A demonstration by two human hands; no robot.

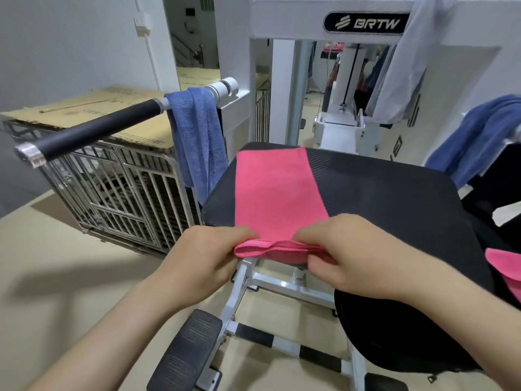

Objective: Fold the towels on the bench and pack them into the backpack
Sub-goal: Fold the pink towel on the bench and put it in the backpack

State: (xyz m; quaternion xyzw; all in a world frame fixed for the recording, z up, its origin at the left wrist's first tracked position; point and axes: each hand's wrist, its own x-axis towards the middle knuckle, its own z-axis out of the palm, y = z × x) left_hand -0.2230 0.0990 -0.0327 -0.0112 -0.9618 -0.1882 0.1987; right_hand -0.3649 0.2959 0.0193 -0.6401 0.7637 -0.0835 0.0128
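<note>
Both hands, left hand (pixel 207 253) and right hand (pixel 338 259), pinch pink towel (pixel 277 190).

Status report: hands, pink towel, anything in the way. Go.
Left hand and right hand both pinch pink towel at near edge. Towel lies flat on bench seat, folded narrow. Blue towel hangs off handle, not in the way.

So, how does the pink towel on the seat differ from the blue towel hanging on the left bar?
The pink towel lies flat on the bench seat; the blue towel hangs draped over the bar. The left hand and right hand pinch the pink towel's near edge; no hand touches the blue towel. Both are plain-coloured.
</note>
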